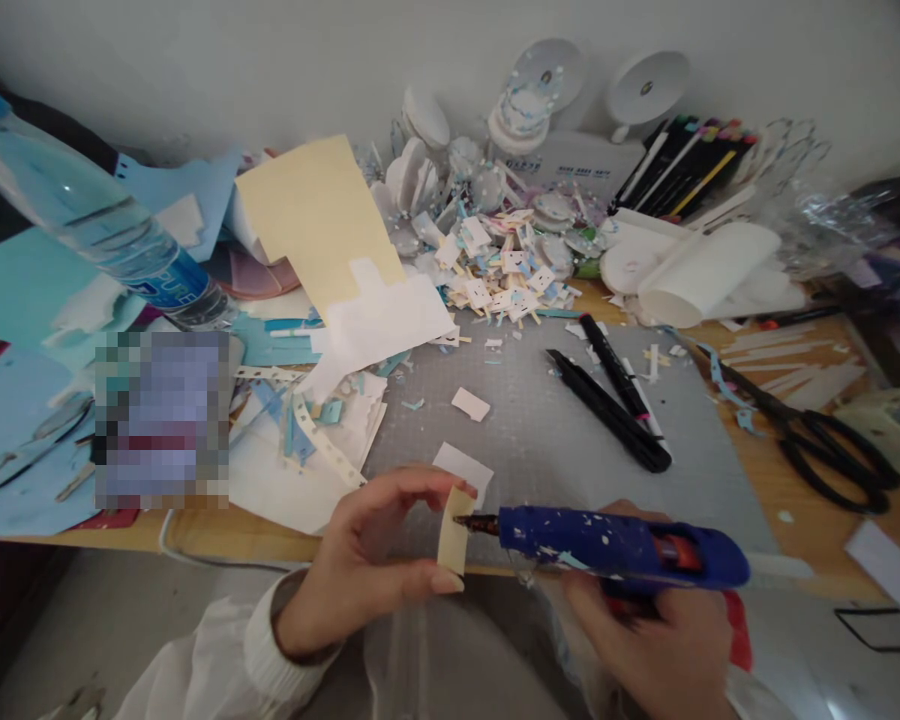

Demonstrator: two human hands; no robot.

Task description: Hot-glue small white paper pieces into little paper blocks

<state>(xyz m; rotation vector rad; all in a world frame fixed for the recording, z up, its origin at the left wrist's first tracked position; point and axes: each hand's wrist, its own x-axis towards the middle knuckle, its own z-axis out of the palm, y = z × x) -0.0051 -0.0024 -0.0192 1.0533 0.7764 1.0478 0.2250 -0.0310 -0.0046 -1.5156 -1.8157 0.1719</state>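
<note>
My left hand [367,560] pinches a small cream paper strip [454,535] upright between thumb and fingers, just over the table's front edge. My right hand [656,640] grips a blue hot glue gun [615,548] held level, its dark nozzle tip touching the strip's upper part from the right. A small white paper piece [463,466] lies on the grey cutting mat [540,420] right behind the strip, and another white scrap [470,403] lies farther back.
Two black markers [615,400] lie on the mat. Black scissors [817,440] rest at the right. A heap of small paper cut-outs [502,270], white paper rolls [697,270], a marker set [682,165], a tilted water bottle [97,220], cream paper [322,215] and blue paper scraps crowd the back and left.
</note>
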